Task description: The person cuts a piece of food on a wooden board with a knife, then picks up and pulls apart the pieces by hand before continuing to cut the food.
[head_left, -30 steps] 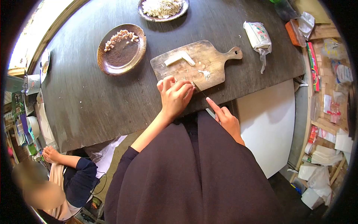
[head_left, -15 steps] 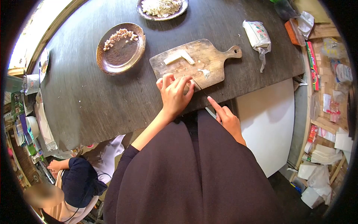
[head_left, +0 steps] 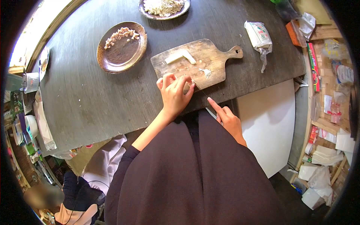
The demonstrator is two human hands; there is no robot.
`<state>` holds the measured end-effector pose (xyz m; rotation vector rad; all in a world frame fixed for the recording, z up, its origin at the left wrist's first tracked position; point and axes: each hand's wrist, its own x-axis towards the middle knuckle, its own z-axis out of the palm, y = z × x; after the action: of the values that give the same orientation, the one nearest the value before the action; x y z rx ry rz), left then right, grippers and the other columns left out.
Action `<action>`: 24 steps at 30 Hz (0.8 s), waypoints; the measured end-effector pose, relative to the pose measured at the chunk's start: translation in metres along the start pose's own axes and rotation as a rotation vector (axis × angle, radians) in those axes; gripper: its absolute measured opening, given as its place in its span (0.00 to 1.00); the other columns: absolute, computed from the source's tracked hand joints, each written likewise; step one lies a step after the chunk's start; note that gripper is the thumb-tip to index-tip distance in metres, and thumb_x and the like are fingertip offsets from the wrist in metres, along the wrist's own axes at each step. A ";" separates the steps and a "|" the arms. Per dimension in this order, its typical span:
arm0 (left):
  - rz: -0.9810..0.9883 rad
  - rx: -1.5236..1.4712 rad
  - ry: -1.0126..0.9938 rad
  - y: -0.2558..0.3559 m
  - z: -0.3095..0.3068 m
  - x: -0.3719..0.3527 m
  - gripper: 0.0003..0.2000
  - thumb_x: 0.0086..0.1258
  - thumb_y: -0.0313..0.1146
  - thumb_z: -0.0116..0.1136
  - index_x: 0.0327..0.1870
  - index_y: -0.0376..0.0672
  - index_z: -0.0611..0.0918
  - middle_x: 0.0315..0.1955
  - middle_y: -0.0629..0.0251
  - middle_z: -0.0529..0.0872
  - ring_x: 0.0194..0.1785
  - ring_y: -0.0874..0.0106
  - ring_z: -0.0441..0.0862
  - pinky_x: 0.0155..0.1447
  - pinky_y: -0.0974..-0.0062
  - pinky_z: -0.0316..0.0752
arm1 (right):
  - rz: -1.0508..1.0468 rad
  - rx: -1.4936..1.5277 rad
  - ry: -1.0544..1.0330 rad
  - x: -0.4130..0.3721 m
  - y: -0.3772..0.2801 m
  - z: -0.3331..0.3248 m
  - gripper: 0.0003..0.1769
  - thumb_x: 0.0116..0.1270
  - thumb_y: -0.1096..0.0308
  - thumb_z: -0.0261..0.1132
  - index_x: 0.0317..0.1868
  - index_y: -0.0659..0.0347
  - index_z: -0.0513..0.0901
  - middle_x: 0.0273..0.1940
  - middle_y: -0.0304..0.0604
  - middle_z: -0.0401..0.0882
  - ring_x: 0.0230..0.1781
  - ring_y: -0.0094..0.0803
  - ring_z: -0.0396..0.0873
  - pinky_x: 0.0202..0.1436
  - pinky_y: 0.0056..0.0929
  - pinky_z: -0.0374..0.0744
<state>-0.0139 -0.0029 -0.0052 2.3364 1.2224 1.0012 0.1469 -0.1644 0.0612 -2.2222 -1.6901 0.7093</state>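
My left hand [head_left: 174, 94] rests at the near edge of the wooden cutting board [head_left: 218, 60]. Its fingers are curled and pressed together at the tips; whatever they hold is mostly hidden. Closed around a knife, my right hand [head_left: 229, 122] lies at the table's near edge with the index finger stretched along it. The thin dark knife blade [head_left: 201, 90] points up toward my left fingertips, its handle covered by my palm. Two pale cut sticks [head_left: 174, 57] lie on the board, touching at one end. A small heap of white shreds [head_left: 206, 72] sits nearer to me.
Left of the board stands a brown plate [head_left: 122, 58] with small diced pieces. Another plate [head_left: 165, 17] behind it holds pale shreds. A white plastic packet [head_left: 258, 35] lies right of the board handle. A person [head_left: 77, 191] is at lower left; packaging lines the right side.
The person at lower left has shifted lower, and their hand no longer shows. My knife blade has tilted slightly; both my hands stay in nearly the same place.
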 end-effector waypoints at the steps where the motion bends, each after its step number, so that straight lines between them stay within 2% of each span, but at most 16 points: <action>1: -0.002 0.002 -0.018 0.000 -0.001 -0.001 0.10 0.58 0.37 0.75 0.40 0.56 0.86 0.33 0.79 0.88 0.50 0.67 0.76 0.59 0.62 0.60 | -0.001 0.000 -0.001 0.000 -0.001 0.000 0.44 0.67 0.74 0.66 0.79 0.22 0.67 0.36 0.44 0.75 0.29 0.47 0.84 0.34 0.47 0.85; 5: -0.008 -0.015 -0.006 -0.001 0.001 -0.001 0.10 0.59 0.38 0.75 0.39 0.56 0.86 0.33 0.79 0.88 0.50 0.67 0.76 0.60 0.61 0.60 | -0.011 -0.011 0.007 0.000 0.000 0.001 0.45 0.66 0.74 0.66 0.79 0.22 0.66 0.36 0.44 0.75 0.28 0.47 0.84 0.33 0.46 0.85; 8: 0.049 0.002 -0.021 -0.004 0.000 -0.004 0.09 0.59 0.38 0.74 0.39 0.57 0.87 0.37 0.81 0.88 0.52 0.66 0.76 0.61 0.60 0.59 | -0.009 -0.022 0.003 0.000 -0.001 0.001 0.45 0.66 0.73 0.66 0.79 0.22 0.66 0.35 0.44 0.75 0.28 0.47 0.83 0.33 0.47 0.85; 10: 0.153 0.066 -0.033 -0.007 -0.002 -0.007 0.09 0.60 0.39 0.74 0.41 0.58 0.89 0.41 0.83 0.87 0.55 0.65 0.75 0.62 0.58 0.59 | -0.005 -0.026 -0.001 0.000 -0.001 0.001 0.45 0.66 0.73 0.66 0.79 0.22 0.66 0.35 0.44 0.74 0.27 0.47 0.83 0.33 0.47 0.85; 16: 0.140 0.056 -0.027 -0.013 -0.004 -0.009 0.08 0.62 0.39 0.73 0.42 0.60 0.90 0.44 0.85 0.87 0.57 0.66 0.74 0.62 0.58 0.59 | -0.009 -0.067 0.025 0.000 -0.005 0.004 0.41 0.70 0.70 0.65 0.79 0.22 0.66 0.33 0.44 0.73 0.27 0.48 0.83 0.32 0.48 0.84; 18: 0.149 0.058 -0.031 -0.015 -0.004 -0.009 0.08 0.62 0.39 0.73 0.42 0.60 0.90 0.44 0.85 0.87 0.56 0.66 0.74 0.62 0.58 0.59 | -0.040 -0.135 0.066 0.000 -0.005 0.005 0.38 0.73 0.67 0.64 0.78 0.22 0.67 0.32 0.44 0.73 0.24 0.47 0.82 0.28 0.47 0.84; 24: 0.158 0.047 -0.026 -0.015 -0.004 -0.009 0.09 0.60 0.37 0.74 0.41 0.60 0.89 0.44 0.85 0.86 0.55 0.67 0.74 0.62 0.59 0.59 | -0.074 -0.280 0.132 0.005 -0.008 0.012 0.37 0.73 0.66 0.65 0.78 0.21 0.67 0.31 0.44 0.73 0.19 0.43 0.81 0.22 0.43 0.82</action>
<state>-0.0293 -0.0012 -0.0146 2.5071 1.0756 0.9979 0.1344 -0.1586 0.0537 -2.3119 -1.8913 0.3155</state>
